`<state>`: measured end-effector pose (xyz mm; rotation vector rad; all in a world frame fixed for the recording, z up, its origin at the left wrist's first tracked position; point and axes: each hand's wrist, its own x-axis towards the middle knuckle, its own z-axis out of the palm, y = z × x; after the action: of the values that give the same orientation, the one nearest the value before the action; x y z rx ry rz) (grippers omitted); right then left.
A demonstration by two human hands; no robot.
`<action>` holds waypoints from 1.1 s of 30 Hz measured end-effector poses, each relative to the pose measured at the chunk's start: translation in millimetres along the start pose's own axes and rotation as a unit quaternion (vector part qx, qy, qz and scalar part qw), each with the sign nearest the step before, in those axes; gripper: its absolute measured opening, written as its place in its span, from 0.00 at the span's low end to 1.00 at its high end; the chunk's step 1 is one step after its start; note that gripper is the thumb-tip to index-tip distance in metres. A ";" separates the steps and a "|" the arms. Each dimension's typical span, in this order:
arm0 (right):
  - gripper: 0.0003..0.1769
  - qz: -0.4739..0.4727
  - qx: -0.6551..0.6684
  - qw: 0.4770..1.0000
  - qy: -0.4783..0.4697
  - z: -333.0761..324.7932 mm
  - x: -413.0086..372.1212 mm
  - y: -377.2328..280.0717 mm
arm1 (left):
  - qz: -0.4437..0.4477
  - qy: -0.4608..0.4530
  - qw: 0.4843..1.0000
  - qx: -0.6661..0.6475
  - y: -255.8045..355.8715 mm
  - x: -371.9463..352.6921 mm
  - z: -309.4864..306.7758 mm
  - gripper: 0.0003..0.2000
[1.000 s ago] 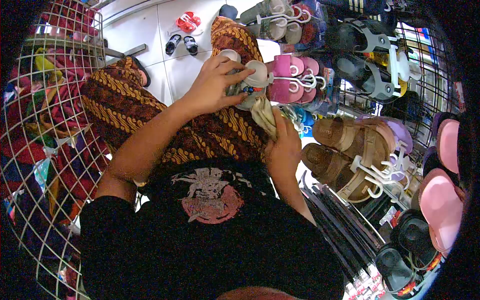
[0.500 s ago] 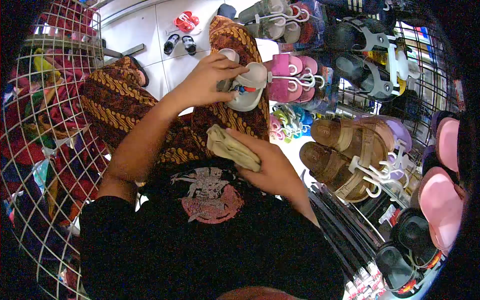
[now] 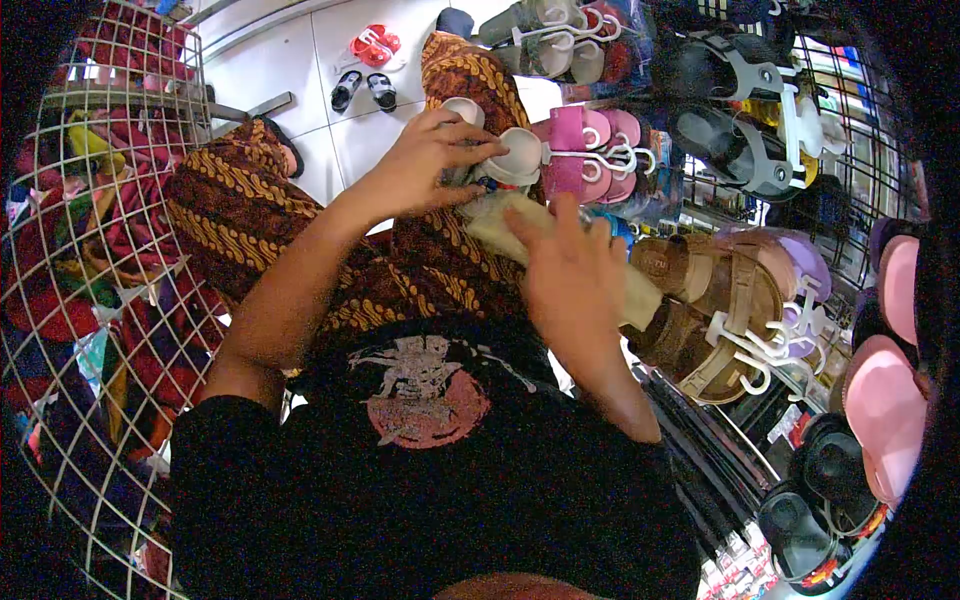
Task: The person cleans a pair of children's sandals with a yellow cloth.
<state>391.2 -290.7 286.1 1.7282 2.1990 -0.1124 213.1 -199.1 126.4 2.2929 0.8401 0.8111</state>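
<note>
My left hand [image 3: 425, 165] grips a pair of pale grey-white children's sandals [image 3: 519, 160] above my knee, fingers bent over them. A bit of red and blue shows on the nearer sandal, whose lower part is covered. In my right hand [image 3: 575, 270] is a beige cloth [image 3: 640, 300], spread out below the palm. Its far end lies against the sandals; its other end sticks out to the right, near brown sandals [image 3: 690, 345]. Pink sandals [image 3: 590, 155] on white hangers are just beyond the pale pair.
Wire mesh [image 3: 60, 330] with colourful items behind it stands at my left. Black-and-grey sandals [image 3: 735, 150], pink-soled sandals [image 3: 885, 415] and dark sandals [image 3: 800, 530] hang along the right rack. Red sandals [image 3: 375, 45] and small black-and-white sandals [image 3: 362, 92] are on the tiled floor [image 3: 270, 60].
My right hand has moved up and right, and the folded cloth has opened out and reached the sandals. My left hand keeps its hold on the sandals, almost unmoved.
</note>
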 end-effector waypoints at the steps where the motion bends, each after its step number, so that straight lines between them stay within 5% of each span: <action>1: 0.26 -0.012 0.011 1.000 0.013 3.0 -0.1 1.7 | -0.005 -0.004 1.000 0.000 1.5 -0.8 -0.3 0.28; 6: 0.24 0.033 0.091 0.995 -0.019 2.2 7.8 10.5 | -0.006 0.005 1.000 -0.018 2.1 1.9 5.1 0.27; 9: 0.25 -0.032 -0.008 0.999 0.009 7.2 10.0 0.7 | -0.016 -0.002 1.000 -0.009 -0.8 3.0 6.6 0.27; 12: 0.25 -0.020 0.183 0.982 -0.041 15.5 17.7 27.2 | -0.027 0.006 0.999 -0.029 2.6 1.7 2.3 0.27; 15: 0.24 0.035 0.144 0.989 -0.030 12.5 15.1 23.1 | -0.017 0.010 0.999 -0.026 3.2 3.4 5.7 0.28; 16: 0.26 0.041 0.038 0.997 -0.055 6.6 17.0 9.5 | -0.014 0.008 0.999 -0.029 0.7 2.8 6.7 0.28; 19: 0.28 -0.040 -0.012 0.999 -0.010 8.6 13.9 -0.6 | -0.014 -0.003 0.999 -0.052 -6.7 -0.4 5.7 0.27; 25: 0.41 -0.122 0.297 0.913 -0.253 -5.3 -6.0 2.8 | -0.056 0.012 0.993 -0.100 -1.6 -3.4 -3.4 0.28; 30: 0.40 -0.116 0.351 0.928 0.031 87.8 -41.4 1.3 | -0.102 0.042 0.993 -0.037 10.6 -10.9 -6.9 0.28; 33: 0.39 -0.096 0.392 0.908 0.116 106.5 -41.9 3.8 | -0.091 0.032 0.995 -0.020 15.0 -8.9 -8.7 0.28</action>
<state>426.3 -357.2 199.8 1.9531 2.7185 -1.0137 207.0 -212.5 139.1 2.1282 1.0358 0.8151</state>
